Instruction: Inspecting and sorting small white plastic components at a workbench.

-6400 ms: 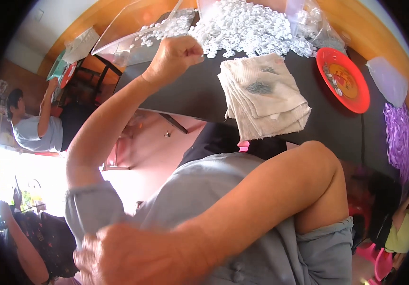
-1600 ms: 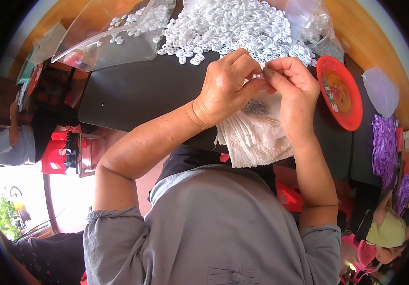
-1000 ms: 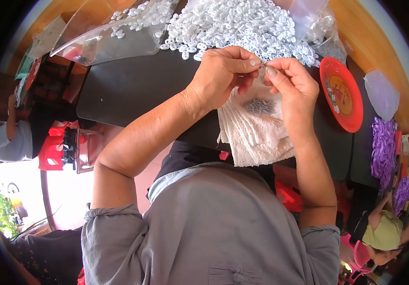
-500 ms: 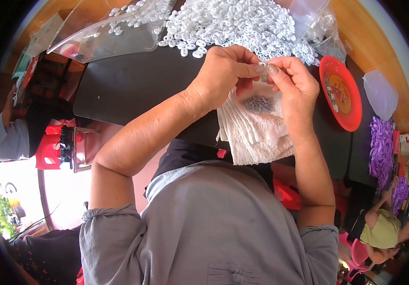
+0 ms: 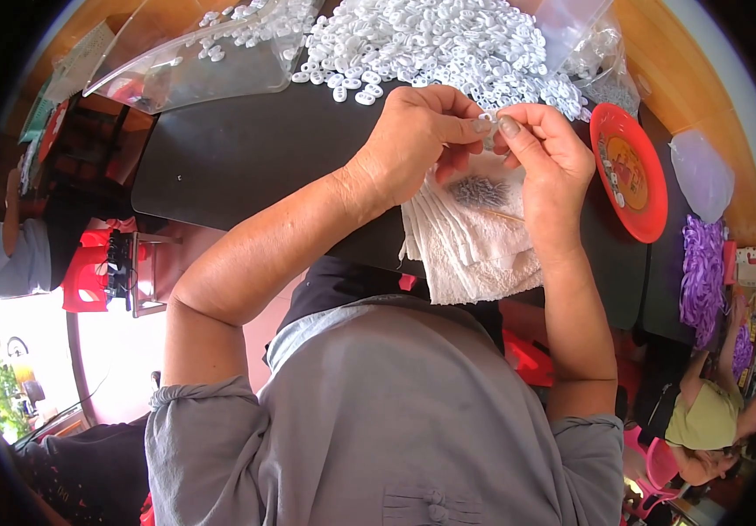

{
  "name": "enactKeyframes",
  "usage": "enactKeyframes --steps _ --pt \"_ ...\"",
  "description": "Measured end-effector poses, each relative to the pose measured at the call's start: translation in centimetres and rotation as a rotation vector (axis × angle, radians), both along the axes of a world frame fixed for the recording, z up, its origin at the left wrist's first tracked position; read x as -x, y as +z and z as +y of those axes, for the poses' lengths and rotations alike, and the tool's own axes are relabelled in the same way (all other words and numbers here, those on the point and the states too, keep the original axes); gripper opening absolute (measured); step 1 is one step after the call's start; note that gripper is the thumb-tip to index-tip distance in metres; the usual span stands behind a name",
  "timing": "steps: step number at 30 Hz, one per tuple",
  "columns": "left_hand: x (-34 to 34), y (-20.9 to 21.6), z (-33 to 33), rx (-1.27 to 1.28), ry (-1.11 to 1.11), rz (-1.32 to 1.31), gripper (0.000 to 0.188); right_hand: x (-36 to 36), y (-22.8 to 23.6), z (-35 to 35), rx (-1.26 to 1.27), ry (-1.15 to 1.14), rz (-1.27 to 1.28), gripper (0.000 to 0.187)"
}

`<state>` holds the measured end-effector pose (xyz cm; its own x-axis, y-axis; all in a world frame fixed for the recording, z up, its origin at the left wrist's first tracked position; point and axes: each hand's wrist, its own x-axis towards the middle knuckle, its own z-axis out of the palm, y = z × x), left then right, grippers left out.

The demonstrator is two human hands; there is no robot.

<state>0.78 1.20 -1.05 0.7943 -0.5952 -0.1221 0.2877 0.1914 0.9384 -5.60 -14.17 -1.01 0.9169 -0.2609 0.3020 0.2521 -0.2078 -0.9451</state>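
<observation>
My left hand (image 5: 417, 136) and my right hand (image 5: 549, 162) meet above the table, thumbs and fingertips pinched close together. Between the fingertips shows a small white plastic piece (image 5: 487, 117), mostly covered by them; it resembles the oval pieces in the big heap (image 5: 431, 44) just beyond. The left fingers close on this piece. The right thumb and forefinger are pressed together at its right side, and whether they grip it too or another tiny part is hidden. Below the hands lies a folded white towel (image 5: 474, 254), carrying a small pile of grey metal pins (image 5: 480, 191) and a thin stick.
A clear plastic bin (image 5: 220, 79) with white pieces stands far left on the black table (image 5: 229, 158). At right are a red oval tray (image 5: 656, 210), a clear bag (image 5: 610, 83) and purple ribbon-like bundles (image 5: 702, 272). Other people sit at both sides.
My right hand has shifted very slightly right, its fingertips a bit apart from the left ones. The person at far right has moved an arm. The rest looks the same.
</observation>
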Motion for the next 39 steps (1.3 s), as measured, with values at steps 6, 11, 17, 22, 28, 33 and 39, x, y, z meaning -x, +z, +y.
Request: enactKeyframes --steps 6,11,17,22,28,33,39 --pt "0.1 0.0 0.0 -0.003 0.003 -0.012 0.01 0.1 0.1 0.1 -0.002 -0.005 -0.036 0.008" --pt "0.2 0.0 -0.1 -0.004 0.015 -0.005 0.01 -0.1 -0.1 0.0 0.024 -0.005 -0.057 0.006" --pt "0.2 -0.1 -0.1 -0.017 0.007 -0.017 0.01 -0.1 -0.2 0.1 0.11 -0.035 -0.097 0.004" --pt "0.6 0.2 0.0 -0.083 0.05 -0.067 0.01 -0.1 -0.3 0.1 0.17 -0.034 -0.101 0.004" --pt "1.3 -0.2 -0.3 0.012 0.131 -0.071 0.011 0.4 -0.1 0.9 0.046 0.006 0.018 0.007" --pt "0.8 -0.6 -0.5 0.036 0.101 -0.023 0.012 0.3 0.1 0.7 -0.046 -0.003 0.068 0.008" --pt "0.2 -0.6 -0.2 0.018 0.025 0.027 0.012 0.3 0.7 -0.2 0.009 0.002 0.119 0.007"
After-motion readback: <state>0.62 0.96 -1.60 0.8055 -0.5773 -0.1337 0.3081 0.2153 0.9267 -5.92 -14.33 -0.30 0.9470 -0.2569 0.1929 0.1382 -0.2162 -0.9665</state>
